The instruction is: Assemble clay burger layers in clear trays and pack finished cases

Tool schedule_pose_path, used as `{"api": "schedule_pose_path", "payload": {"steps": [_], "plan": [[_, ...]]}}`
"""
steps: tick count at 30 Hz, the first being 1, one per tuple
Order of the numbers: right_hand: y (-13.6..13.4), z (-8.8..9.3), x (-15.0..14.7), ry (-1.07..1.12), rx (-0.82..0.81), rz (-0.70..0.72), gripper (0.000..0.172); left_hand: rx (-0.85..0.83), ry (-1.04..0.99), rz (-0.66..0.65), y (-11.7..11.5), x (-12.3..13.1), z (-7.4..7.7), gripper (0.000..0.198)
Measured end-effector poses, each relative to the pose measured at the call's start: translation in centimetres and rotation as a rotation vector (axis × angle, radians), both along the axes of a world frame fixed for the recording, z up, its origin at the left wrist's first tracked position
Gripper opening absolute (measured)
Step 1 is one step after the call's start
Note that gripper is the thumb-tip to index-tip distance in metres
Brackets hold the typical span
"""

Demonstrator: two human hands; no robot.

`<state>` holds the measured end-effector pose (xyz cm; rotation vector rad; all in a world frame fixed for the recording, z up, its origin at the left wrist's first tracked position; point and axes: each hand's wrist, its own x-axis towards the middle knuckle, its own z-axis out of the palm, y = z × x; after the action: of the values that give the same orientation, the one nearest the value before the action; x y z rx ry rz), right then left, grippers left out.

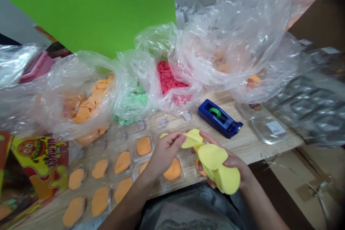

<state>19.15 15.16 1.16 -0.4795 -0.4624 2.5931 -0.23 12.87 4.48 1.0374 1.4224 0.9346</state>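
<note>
a pale wooden table [250, 152] runs under the hands, with one green panel [94, 10] standing beyond them. in the head view, the right hand [238, 165] grips an overlapping bunch of yellow pieces [214, 156], and the left hand [164, 151], just beside it, has thumb and fingers closed on one end of that yellow. the pieces look thin and floppy, so a light pinch and parting them one by one would likely work best, keeping the rest cradled. the overlap hides the exact yellow count; at least three show. ten orange pieces [100, 201] are visible left of and beneath the hands, some partly covered. one blue tape dispenser [225, 124] lies beyond the right hand, and at least four clear bags [132, 68] stand farther off.
</note>
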Motion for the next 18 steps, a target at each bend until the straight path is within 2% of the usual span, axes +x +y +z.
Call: {"api": "schedule_pose_path", "payload": {"steps": [2,3,5,8,12,15,16,18], "plan": [[-0.4,-0.4,0.2,-0.002,-0.029,0.001,0.079,-0.078,-0.096,0.172,-0.7,-1.1,-0.7,0.030],[-0.5,-0.5,0.4,-0.014,-0.039,-0.005,0.077,-0.100,-0.102,0.191,-1.3,-1.7,-0.9,0.031],[-0.7,-0.7,0.9,-0.055,-0.053,-0.036,0.071,-0.142,0.027,0.126,-2.9,-2.5,-0.9,0.029],[-0.6,-0.9,1.7,-0.137,-0.072,-0.086,0.063,-0.150,0.319,-0.062,-5.7,-2.9,-1.2,0.024],[-0.4,-1.0,1.7,-0.193,-0.072,-0.097,0.062,-0.002,0.717,-0.231,-8.2,-2.4,-3.6,0.024],[-0.5,-0.8,0.8,-0.167,-0.033,-0.083,0.066,0.116,0.979,-0.201,-8.3,-1.8,-4.9,0.023],[-0.6,-0.7,0.4,-0.157,-0.014,-0.072,0.067,0.147,0.977,-0.177,-8.1,-1.5,-4.8,0.024],[-0.8,-0.5,-0.3,-0.152,0.022,-0.035,0.070,0.195,0.830,-0.139,-7.4,-1.0,-3.6,0.027]]}}
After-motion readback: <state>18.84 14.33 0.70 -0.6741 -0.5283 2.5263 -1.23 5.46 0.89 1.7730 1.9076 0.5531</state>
